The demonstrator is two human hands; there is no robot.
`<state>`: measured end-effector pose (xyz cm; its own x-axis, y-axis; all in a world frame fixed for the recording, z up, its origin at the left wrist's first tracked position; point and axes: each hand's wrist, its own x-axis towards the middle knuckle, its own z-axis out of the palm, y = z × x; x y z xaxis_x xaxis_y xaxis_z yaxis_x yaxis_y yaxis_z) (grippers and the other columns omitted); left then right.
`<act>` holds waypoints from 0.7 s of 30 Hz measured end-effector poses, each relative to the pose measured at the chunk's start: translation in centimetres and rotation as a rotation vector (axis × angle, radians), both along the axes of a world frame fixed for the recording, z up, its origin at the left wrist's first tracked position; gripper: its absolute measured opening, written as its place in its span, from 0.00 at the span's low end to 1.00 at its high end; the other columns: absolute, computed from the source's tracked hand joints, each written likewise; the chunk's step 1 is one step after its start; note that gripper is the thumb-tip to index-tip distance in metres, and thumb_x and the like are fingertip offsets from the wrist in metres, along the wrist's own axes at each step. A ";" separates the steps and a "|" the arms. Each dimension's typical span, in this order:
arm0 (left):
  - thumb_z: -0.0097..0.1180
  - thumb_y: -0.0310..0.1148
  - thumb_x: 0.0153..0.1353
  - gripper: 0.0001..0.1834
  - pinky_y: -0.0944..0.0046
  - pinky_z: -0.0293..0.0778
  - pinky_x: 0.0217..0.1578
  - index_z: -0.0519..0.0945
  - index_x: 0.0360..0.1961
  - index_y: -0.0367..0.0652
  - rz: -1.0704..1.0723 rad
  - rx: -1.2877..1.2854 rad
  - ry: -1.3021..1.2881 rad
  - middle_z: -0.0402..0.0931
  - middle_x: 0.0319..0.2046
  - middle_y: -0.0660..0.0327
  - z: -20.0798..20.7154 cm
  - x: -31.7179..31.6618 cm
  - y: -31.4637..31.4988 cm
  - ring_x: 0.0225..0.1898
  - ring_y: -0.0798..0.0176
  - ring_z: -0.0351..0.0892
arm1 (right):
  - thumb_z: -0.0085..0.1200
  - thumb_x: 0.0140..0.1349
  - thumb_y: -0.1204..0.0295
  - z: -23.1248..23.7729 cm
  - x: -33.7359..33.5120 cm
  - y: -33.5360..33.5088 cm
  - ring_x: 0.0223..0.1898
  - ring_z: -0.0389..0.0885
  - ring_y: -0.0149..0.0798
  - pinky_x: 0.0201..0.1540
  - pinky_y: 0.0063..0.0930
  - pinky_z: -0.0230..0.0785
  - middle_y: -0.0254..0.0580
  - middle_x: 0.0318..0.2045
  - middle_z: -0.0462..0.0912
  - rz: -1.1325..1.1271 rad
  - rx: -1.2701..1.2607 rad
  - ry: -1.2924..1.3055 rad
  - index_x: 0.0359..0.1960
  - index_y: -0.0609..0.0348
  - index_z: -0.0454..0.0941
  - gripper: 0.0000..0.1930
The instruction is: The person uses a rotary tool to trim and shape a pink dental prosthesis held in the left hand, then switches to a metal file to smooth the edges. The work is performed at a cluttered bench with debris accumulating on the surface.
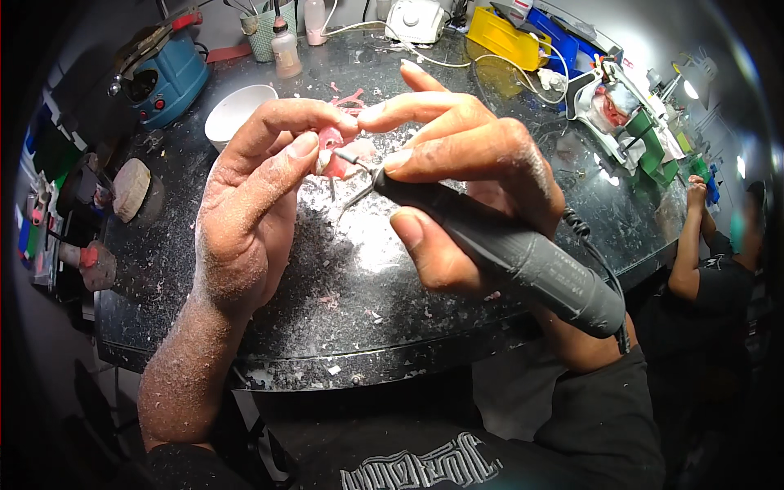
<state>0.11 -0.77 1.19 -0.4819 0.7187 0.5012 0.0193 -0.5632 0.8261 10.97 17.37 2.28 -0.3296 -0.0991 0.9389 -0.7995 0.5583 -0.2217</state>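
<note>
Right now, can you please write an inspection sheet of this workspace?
Surface: dark speckled stone benchtop, covered in white dust and pink shavings.
Job's things: small pink denture-like piece; grey rotary handpiece, its bur at the piece.
Clutter: white round bowl, blue machine, clear plastic bottle, yellow tray.
Grips: left hand pinches the piece; right hand holds the handpiece.
Cables: black coiled cord; white cables.
Surroundings: another person's arm at right.

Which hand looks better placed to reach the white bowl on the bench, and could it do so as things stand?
Probably the left hand: the white bowl sits just beyond it, nothing between. But it holds the pink piece.
</note>
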 end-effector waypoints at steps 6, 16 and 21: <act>0.47 0.29 0.73 0.14 0.63 0.67 0.59 0.77 0.54 0.35 0.060 -0.012 0.114 0.79 0.52 0.55 0.0 0.0 0.2 0.56 0.66 0.76 | 0.70 0.41 0.81 0.0 -0.1 -0.1 0.49 0.88 0.43 0.66 0.60 0.66 0.42 0.36 0.86 -0.045 0.034 0.027 0.39 0.57 0.82 0.19; 0.45 0.34 0.75 0.21 0.52 0.67 0.65 0.65 0.64 0.37 -0.256 -0.084 -0.423 0.72 0.59 0.53 -0.1 0.5 -0.2 0.63 0.56 0.72 | 0.70 0.43 0.81 -0.5 -0.4 0.0 0.49 0.88 0.44 0.67 0.59 0.65 0.41 0.37 0.86 -0.020 -0.012 0.028 0.40 0.58 0.82 0.19; 0.45 0.34 0.74 0.23 0.48 0.66 0.66 0.63 0.66 0.38 -0.293 -0.063 -0.503 0.69 0.63 0.50 -0.2 0.7 -0.3 0.65 0.53 0.70 | 0.71 0.43 0.81 -0.6 -0.4 0.1 0.49 0.88 0.43 0.67 0.58 0.66 0.41 0.37 0.86 0.011 -0.029 0.011 0.40 0.59 0.83 0.19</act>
